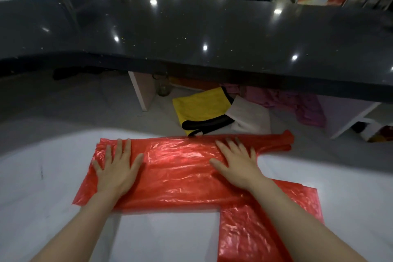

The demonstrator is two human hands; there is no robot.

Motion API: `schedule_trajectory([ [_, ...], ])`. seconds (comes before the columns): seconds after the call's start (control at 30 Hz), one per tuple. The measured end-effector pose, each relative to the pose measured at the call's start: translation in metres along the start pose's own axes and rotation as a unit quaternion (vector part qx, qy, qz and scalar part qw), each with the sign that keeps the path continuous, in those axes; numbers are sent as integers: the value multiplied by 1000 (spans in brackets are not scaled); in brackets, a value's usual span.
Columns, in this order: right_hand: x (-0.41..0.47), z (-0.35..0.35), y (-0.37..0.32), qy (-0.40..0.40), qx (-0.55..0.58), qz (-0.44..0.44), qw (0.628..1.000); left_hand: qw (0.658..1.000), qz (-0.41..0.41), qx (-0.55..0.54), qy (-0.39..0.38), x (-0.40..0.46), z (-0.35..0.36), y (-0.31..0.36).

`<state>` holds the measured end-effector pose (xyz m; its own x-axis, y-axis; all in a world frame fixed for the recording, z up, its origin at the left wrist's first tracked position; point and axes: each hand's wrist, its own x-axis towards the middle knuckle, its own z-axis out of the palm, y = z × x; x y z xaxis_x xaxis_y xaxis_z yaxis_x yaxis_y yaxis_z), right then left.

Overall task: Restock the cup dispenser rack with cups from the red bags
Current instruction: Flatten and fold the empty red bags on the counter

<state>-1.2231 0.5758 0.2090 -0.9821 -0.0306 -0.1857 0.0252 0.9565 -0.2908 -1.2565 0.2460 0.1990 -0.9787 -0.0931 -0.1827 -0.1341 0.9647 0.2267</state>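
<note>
A flattened red plastic bag (180, 168) lies folded on the white work surface (42, 198), its handles stretching off to the right. My left hand (118, 167) presses flat on the bag's left end with fingers straight. My right hand (236, 162) presses flat on its right part, fingers spread. A second red bag (251, 238) lies under my right forearm and runs toward the near edge. No cups and no dispenser rack are in view.
A dark glossy counter (191, 34) spans the scene above and beyond the white surface. Under it lie a yellow and black cloth (197, 110), a white bag (251, 117) and pink fabric (297, 104). A white panel (142, 89) stands below the counter.
</note>
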Motion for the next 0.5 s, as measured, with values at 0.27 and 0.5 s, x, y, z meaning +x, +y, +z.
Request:
schedule_trajectory([
  [0.27, -26, -39, 94, 95, -38, 221, 970, 992, 50, 33, 108, -3, -21, 35],
  [0.5, -30, -39, 101, 136, -51, 185, 972, 983, 183, -16, 27, -50, 19, 148],
])
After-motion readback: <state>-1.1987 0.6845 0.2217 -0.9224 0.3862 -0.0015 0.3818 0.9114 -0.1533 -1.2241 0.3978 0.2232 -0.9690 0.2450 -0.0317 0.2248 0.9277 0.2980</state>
